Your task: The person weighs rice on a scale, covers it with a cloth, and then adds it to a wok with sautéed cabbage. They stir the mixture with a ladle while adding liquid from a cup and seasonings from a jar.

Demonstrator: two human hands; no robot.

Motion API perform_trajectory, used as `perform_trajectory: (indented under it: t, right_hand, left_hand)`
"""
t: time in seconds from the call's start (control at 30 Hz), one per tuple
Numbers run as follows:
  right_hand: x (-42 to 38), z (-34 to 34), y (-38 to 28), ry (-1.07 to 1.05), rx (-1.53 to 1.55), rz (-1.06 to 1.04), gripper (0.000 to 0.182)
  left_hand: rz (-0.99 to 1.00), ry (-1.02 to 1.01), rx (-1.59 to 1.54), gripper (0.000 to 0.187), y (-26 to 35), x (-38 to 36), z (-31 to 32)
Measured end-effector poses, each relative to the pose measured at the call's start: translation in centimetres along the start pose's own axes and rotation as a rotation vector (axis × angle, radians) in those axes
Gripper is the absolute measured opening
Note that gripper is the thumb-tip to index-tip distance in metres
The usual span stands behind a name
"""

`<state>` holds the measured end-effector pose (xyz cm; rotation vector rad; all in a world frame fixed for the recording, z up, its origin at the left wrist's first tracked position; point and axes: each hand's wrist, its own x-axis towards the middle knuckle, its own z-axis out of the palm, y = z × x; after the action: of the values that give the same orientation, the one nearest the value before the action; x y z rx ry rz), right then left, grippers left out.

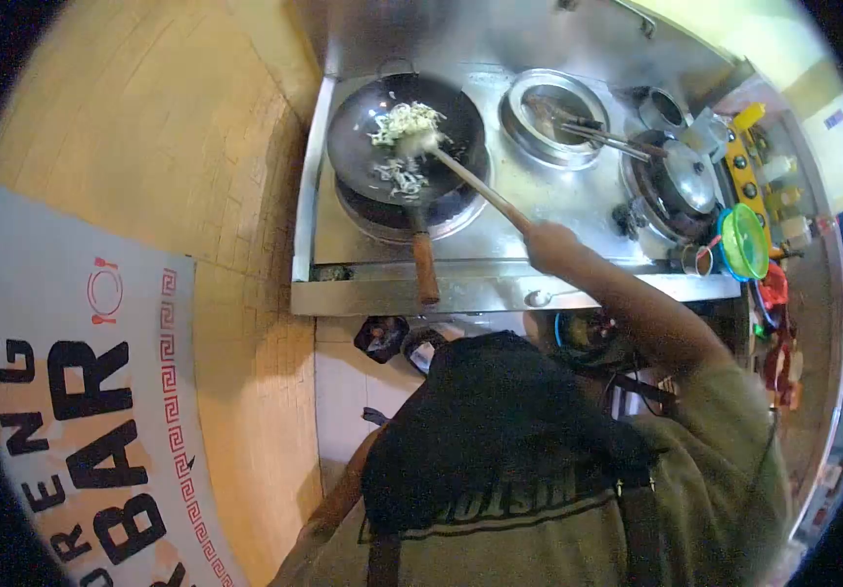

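Observation:
My right hand (553, 247) is closed around the wooden handle of a long spatula (485, 191). The spatula's head is among shredded pale food (407, 122) in a dark wok (351, 147). A smaller clump of the food lies nearer the wok's wooden handle (425, 269), which points toward me with no hand on it. The wok sits over a burner at the left of the steel stove (519, 225). My left hand is out of sight; only part of that forearm shows low in the view.
Right of the wok are a round metal pot (602, 103) with utensils across it, a lidded pan (687, 181) and a green basket (744, 240). A ladle (539, 297) lies on the stove's front ledge. A tan wall (245, 196) with a printed banner (147, 284) stands at left.

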<state>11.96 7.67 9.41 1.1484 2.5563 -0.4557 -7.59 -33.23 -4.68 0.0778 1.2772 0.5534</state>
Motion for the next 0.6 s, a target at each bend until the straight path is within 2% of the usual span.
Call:
perform_trajectory:
  t: [0.03, 0.1, 0.13, 0.23, 0.3, 0.33, 0.37, 0.4, 0.47, 0.53, 0.57, 0.6]
  right_hand:
    - [3.6, 2.3, 1.1, 0.139, 0.051, -0.015, 0.062]
    - [4.0, -0.7, -1.7, 0.087, 0.137, 0.087, 0.061]
    - [3.3, -0.9, -1.3, 0.042, 0.017, 0.047, 0.061]
    - [-5.3, -4.0, -0.7, -0.145, 0.015, -0.041, 0.054]
    - [-4.6, -1.3, -0.6, -0.074, -0.056, -0.087, 0.053]
    - [-1.9, 0.8, -0.3, 0.006, 0.127, -0.087, 0.047]
    - [3.7, 5.0, 0.0, 0.021, -0.023, -0.101, 0.030]
    - [5.8, 6.1, -0.2, 0.064, 0.313, 0.060, 0.018]
    - [10.0, 11.4, 1.9, 0.270, 0.209, -0.302, 0.019]
    - [4.8, 8.3, 3.4, 0.066, 0.373, -0.272, 0.049]
    - [2.0, 7.2, 4.5, -0.001, 0.497, -0.236, 0.071]
    - [-2.7, 5.2, 7.0, 0.028, 0.489, -0.274, 0.068]
  left_hand:
    - [0.008, -0.002, 0.014, 0.059, 0.4, 0.1, 0.1]
    - [0.032, -0.017, 0.022, 0.059, 1.9, 1.0, 1.1]
    - [0.051, -0.021, 0.026, 0.059, 2.8, 1.4, 1.6]
    - [0.119, -0.036, 0.009, 0.059, 5.9, 2.6, 3.7]
    - [0.166, -0.036, -0.017, 0.058, 7.4, 3.1, 5.4]
    - [0.185, -0.031, -0.033, 0.058, 8.2, 3.3, 6.4]
    - [0.213, -0.036, -0.030, 0.058, 9.4, 3.9, 7.6]
    - [0.238, -0.042, -0.026, 0.058, 10.5, 4.6, 8.9]
    - [0.263, -0.077, 0.013, 0.058, 13.2, 6.2, 11.9]
    - [0.273, -0.095, 0.042, 0.058, 14.9, 7.4, 14.7]
    - [0.273, -0.101, 0.053, 0.057, 15.5, 8.1, 16.5]
    - [0.272, -0.100, 0.069, 0.057, 16.3, 8.9, 18.2]
